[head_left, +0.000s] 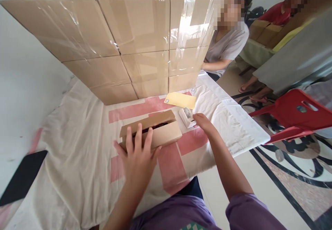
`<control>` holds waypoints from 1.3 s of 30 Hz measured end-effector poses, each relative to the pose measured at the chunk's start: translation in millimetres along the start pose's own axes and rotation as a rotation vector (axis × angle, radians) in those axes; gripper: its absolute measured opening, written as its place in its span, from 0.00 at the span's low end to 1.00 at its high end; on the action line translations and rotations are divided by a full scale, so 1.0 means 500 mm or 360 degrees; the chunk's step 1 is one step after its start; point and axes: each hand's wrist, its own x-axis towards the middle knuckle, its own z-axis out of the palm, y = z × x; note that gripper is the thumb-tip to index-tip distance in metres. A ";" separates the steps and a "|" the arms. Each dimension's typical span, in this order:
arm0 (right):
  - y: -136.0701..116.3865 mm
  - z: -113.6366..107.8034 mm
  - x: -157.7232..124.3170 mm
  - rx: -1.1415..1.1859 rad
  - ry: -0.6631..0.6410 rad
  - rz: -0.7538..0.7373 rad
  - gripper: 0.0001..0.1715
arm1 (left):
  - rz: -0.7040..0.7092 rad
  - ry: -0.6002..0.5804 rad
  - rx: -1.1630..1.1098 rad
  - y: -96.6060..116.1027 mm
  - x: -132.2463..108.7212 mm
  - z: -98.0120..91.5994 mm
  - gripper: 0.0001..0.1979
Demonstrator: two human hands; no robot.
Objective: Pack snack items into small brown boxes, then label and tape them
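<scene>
A long brown cardboard box (pixel 166 135) lies on the cloth-covered table, its top partly open with something dark inside. Spread fingers of my left hand (pixel 138 154) rest over its left end. To the right of it sits a small white box (pixel 184 120) with a greyish crumpled item in it. My right hand (pixel 203 122) pinches the right edge of this white box, fingers closed. Just behind the white box, a yellow envelope (pixel 181 100) with a small label lies flat.
Stacked, taped cardboard boxes (pixel 145 26) form a wall across the table's back. A person (pixel 228 43) sits behind its right end, another farther right. A red chair (pixel 303 112) stands right of the table; a black flat object (pixel 23 176) lies at left.
</scene>
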 end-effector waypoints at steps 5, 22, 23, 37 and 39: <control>0.001 0.007 -0.013 -0.0108 0.0082 -0.0001 0.16 | 0.0679 -0.0195 -0.0787 0.188 -0.045 0.064 0.23; -0.003 0.017 -0.041 -0.0319 0.0263 -0.0104 0.17 | 0.0074 0.0259 -0.0033 -0.052 0.008 0.002 0.33; -0.009 0.016 -0.046 -0.0324 0.0267 -0.0086 0.16 | 0.0105 0.0170 -0.0026 -0.070 0.015 0.002 0.32; -0.053 -0.004 -0.045 -0.0278 0.0116 0.0004 0.14 | -0.0176 -0.0412 -0.1013 0.255 0.046 0.249 0.39; -0.055 -0.004 -0.044 -0.0295 0.0115 -0.0003 0.15 | -0.0271 -0.0579 -0.0938 0.241 0.098 0.319 0.41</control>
